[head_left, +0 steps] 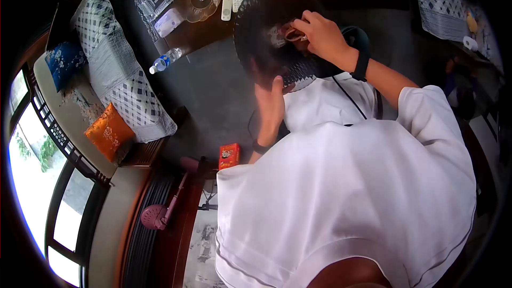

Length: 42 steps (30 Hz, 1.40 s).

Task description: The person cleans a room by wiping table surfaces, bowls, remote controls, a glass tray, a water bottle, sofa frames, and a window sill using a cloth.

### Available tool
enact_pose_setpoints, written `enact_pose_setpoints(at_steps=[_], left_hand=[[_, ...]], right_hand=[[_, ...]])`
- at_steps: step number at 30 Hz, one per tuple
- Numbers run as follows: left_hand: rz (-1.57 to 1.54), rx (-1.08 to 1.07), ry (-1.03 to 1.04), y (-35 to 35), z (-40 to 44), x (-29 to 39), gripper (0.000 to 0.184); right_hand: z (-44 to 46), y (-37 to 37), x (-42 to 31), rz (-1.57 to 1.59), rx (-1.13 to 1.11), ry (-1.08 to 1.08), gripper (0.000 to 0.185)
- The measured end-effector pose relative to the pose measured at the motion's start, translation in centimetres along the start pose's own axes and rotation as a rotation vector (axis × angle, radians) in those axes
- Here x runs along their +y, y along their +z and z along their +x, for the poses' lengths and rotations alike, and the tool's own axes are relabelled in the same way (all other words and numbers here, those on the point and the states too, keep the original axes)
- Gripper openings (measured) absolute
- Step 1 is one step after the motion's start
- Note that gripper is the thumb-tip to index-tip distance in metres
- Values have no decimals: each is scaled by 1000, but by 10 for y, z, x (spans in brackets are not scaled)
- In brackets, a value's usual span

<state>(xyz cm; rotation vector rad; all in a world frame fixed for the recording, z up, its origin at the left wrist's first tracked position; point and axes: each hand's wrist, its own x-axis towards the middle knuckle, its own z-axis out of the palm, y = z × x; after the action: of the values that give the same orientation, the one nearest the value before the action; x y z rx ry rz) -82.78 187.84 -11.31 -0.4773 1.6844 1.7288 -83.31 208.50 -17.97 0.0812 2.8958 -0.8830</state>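
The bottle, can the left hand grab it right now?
Probably not: the left hand looks busy at the dark thing's edge, and the bottle is well off to its left, across gray floor.

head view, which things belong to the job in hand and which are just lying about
Seemingly in use: dark piece with patterned edge, at left hand and right hand

Lying about: plastic bottle, white remotes, scalloped glass dish, red box, orange cushion

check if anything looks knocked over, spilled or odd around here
Possibly the clear plastic bottle by the edge of the table: it looks slanted, perhaps tipped over, though the curved wide view makes that uncertain. No spill shows, and nothing else stands out.
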Motion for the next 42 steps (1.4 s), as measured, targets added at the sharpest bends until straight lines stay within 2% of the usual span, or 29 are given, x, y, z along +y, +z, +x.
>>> enact_pose_setpoints(at_steps=[4, 7, 12, 13, 18, 20, 24, 27, 29, 30, 34, 38, 41, 42], left_hand=[[164, -25, 209, -15, 4, -10, 57], [10, -50, 83, -30, 5, -6, 72], [42, -74, 3, -49, -6, -2, 70], [35, -73, 18, -54, -8, -2, 70], [-81, -56, 4, -68, -10, -4, 65], [-127, -47, -8, -72, -11, -3, 61], [-54, -62, 93, -86, -4, -9, 41], [-95, -118, 36, -97, 7, -16, 51], [-50, -113, 151, -98, 16, -23, 49], [-28, -109, 206, -99, 17, -22, 49], [20, -298, 59, -110, 22, -21, 62], [7, -234, 92, -103, 23, -18, 62], [126, -219, 94, -108, 27, -30, 60], [209, -223, 89, -111, 30, -24, 60]], right_hand=[[-25, 4, -46, 403, -167, -47, 40], [-22, 1, -62, 502, -135, -42, 39], [-22, 1, -44, -99, -156, -245, 43], [-20, -1, -34, -129, -160, -184, 45], [-22, 6, -34, -296, -61, -223, 43], [-27, 11, -53, -185, -154, -140, 42], [-32, 24, -94, 146, -281, -61, 40], [-25, 37, -109, 361, -319, 14, 41], [-15, 39, -124, 472, -263, 49, 39], [-6, 36, -133, 609, -333, 184, 45], [20, 58, -140, 709, -228, 375, 59], [50, 87, -150, 927, 118, 393, 57], [80, 100, -149, 1271, 295, 535, 35], [96, 126, -133, 1124, 399, 588, 30]])
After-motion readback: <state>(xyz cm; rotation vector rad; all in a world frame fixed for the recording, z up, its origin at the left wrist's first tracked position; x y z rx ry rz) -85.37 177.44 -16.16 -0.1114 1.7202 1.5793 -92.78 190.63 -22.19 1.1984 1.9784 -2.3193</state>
